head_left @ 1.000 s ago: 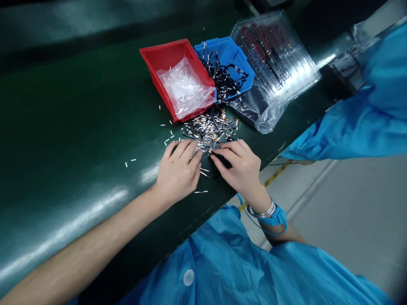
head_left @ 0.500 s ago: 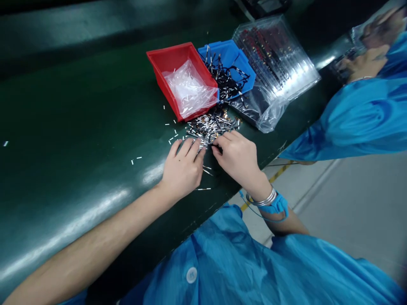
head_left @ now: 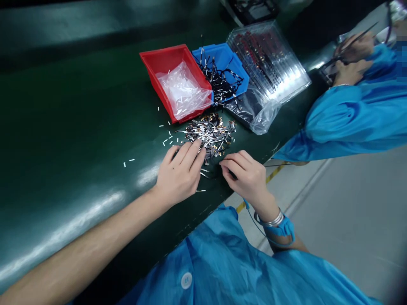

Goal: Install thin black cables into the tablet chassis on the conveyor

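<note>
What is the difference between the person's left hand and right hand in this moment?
The left hand lies with fingers spread, tips at the edge of the pile of wire pieces, while the right hand is curled and apart from that pile. The right hand has a metal bangle and a blue wrist strap at its wrist; the left hand shows neither. Both hands are bare, over the dark green bench.

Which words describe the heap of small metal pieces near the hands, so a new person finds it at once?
On the dark green bench, find the red bin and blue tray. Just below them lies the heap, by the left hand. Unlike the loose white bits beside it, it is a dense silver tangle with dark strands.
</note>
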Motion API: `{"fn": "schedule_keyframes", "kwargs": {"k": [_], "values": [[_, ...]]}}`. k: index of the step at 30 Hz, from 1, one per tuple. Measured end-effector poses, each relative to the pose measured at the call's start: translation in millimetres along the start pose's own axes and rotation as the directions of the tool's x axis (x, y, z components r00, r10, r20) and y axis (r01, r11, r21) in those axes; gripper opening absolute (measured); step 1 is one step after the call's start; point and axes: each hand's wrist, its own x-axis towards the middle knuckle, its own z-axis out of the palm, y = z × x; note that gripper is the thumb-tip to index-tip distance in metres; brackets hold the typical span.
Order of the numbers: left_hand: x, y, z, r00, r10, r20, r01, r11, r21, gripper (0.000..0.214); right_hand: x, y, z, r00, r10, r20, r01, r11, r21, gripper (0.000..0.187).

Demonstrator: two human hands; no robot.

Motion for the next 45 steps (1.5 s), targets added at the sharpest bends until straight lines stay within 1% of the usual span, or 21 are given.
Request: {"fn": "schedule_keyframes", "kwargs": {"k": [3, 5, 6, 8, 10, 11, 14, 17, 19, 22, 25, 28, 30, 32, 33, 35, 37, 39, 42, 43, 45], "values": [[-0.1, 1.1, -1.3, 0.999, 0.009, 0.051, -0.009, 1.000, -0.001, 0.034, -4.9, 3.2, 5.5, 0.999, 0.040, -0.021, -0.040, 0.999, 0.004, 0.019], [-0.1, 1.7, -2.6, 0.999, 0.000, 0.048, 0.000, 1.000, 0.007, 0.034, -3.3, 5.2, 9.0, 0.996, 0.079, -0.031, -0.078, 0.997, 0.008, 0.019], [-0.1, 1.9, -3.1, 0.999, 0.017, 0.035, -0.017, 1.000, 0.002, 0.034, -1.3, 6.2, 10.4, 0.995, 0.097, -0.036, -0.096, 0.995, 0.020, 0.019], [0.2, 1.9, -3.1, 0.993, 0.109, 0.034, -0.108, 0.993, -0.040, 0.033, 4.2, 8.1, 12.2, 0.991, 0.126, -0.053, -0.123, 0.991, 0.061, 0.018], [1.0, 1.3, -1.1, 0.980, 0.170, 0.102, -0.159, 0.982, -0.101, 0.035, 10.6, 9.8, 12.3, 0.984, 0.157, -0.080, -0.149, 0.984, 0.098, 0.017], [1.7, 0.6, 0.5, 0.975, 0.161, 0.154, -0.142, 0.982, -0.125, 0.037, 13.7, 10.3, 11.4, 0.982, 0.168, -0.092, -0.156, 0.981, 0.118, 0.017], [4.8, -2.2, 5.9, 0.957, 0.047, 0.288, -0.010, 0.992, -0.129, 0.051, 22.0, 9.8, 4.8, 0.979, 0.190, -0.079, -0.168, 0.959, 0.227, 0.015], [8.7, -5.5, 9.2, 0.943, -0.009, 0.332, 0.045, 0.994, -0.101, 0.057, 25.4, 6.1, -7.0, 0.977, 0.213, 0.020, -0.204, 0.901, 0.383, 0.013], [11.2, -7.8, 10.5, 0.940, -0.041, 0.337, 0.070, 0.995, -0.075, 0.057, 23.4, 4.1, -15.2, 0.977, 0.205, 0.066, -0.213, 0.872, 0.441, 0.013], [13.7, -11.6, 12.1, 0.941, -0.078, 0.330, 0.098, 0.994, -0.045, 0.057, 14.0, 5.2, -22.2, 0.986, 0.165, 0.038, -0.164, 0.876, 0.454, 0.014], [13.4, -14.2, 10.7, 0.951, -0.085, 0.297, 0.102, 0.994, -0.043, 0.052, 1.9, 10.9, -18.0, 0.990, 0.123, -0.073, -0.084, 0.913, 0.400, 0.013], [10.6, -12.1, 1.9, 0.978, -0.106, 0.180, 0.123, 0.989, -0.084, 0.043, -5.6, 15.9, -5.0, 0.983, 0.037, -0.178, 0.015, 0.959, 0.285, 0.012], [7.4, -7.3, -6.6, 0.987, -0.134, 0.088, 0.145, 0.982, -0.122, 0.040, -6.1, 16.7, 4.5, 0.983, -0.013, -0.184, 0.053, 0.975, 0.214, 0.014], [3.4, -0.8, -13.4, 0.990, -0.141, 0.019, 0.142, 0.979, -0.145, 0.041, -4.5, 15.8, 11.2, 0.987, -0.033, -0.155, 0.060, 0.983, 0.174, 0.018], [1.2, 2.5, -15.1, 0.994, -0.113, 0.003, 0.112, 0.982, -0.150, 0.043, -3.6, 15.1, 13.0, 0.990, -0.036, -0.136, 0.059, 0.984, 0.169, 0.020], [-3.0, 7.7, -14.6, 1.000, 0.021, 0.015, -0.018, 0.986, -0.165, 0.044, -3.2, 14.6, 13.4, 0.994, -0.029, -0.107, 0.050, 0.978, 0.202, 0.020], [-6.0, 10.4, -10.1, 0.979, 0.183, 0.085, -0.164, 0.967, -0.195, 0.040, -5.2, 16.2, 10.9, 0.993, 0.030, -0.114, 0.002, 0.963, 0.269, 0.019], [-7.3, 10.8, -4.9, 0.953, 0.259, 0.158, -0.221, 0.949, -0.225, 0.035, -8.8, 20.1, 8.2, 0.972, 0.171, -0.158, -0.117, 0.945, 0.304, 0.017], [-7.3, 9.4, -1.3, 0.948, 0.231, 0.218, -0.176, 0.954, -0.243, 0.035, -12.6, 28.7, 8.7, 0.904, 0.385, -0.184, -0.328, 0.903, 0.279, 0.012], [-7.2, 8.9, -1.4, 0.949, 0.225, 0.221, -0.167, 0.953, -0.253, 0.035, -12.7, 31.5, 10.4, 0.891, 0.421, -0.169, -0.369, 0.889, 0.273, 0.011], [-7.3, 8.2, -2.4, 0.949, 0.229, 0.217, -0.165, 0.947, -0.275, 0.035, -11.2, 36.0, 15.0, 0.890, 0.439, -0.124, -0.393, 0.876, 0.280, 0.010]]}}
